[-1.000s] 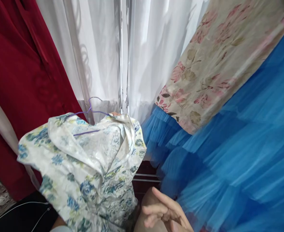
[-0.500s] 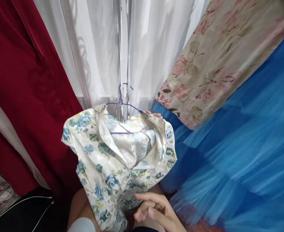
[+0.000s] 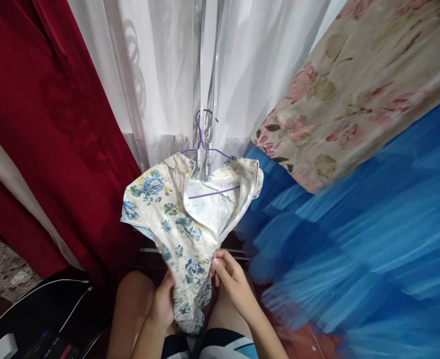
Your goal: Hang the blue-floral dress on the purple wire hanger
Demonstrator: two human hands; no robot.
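Note:
A white top (image 3: 178, 214) with blue and green flowers hangs open-necked on a purple wire hanger (image 3: 200, 144). Its lower part narrows into a bunched, gathered bundle over my lap. My left hand (image 3: 163, 303) grips the lower left edge, with its fingers mostly hidden behind the cloth. On the opposite edge, just below the neckline's point, my right hand (image 3: 230, 274) pinches the fabric between thumb and fingers. The hanger's bottom bar shows inside the neck opening.
White curtains (image 3: 160, 75) with ribbons hang behind the hanger. Dark red cloth (image 3: 66, 149) hangs at the left; beige floral cloth (image 3: 335, 99) and layered blue tulle (image 3: 354, 239) fill the right. A black seat (image 3: 74, 314) at lower left holds white cables.
Fingers at the top's right shoulder have gone from there, and my left hand now grips its lower left edge. My right hand, loose before, has closed on the other edge. The cloth is straighter.

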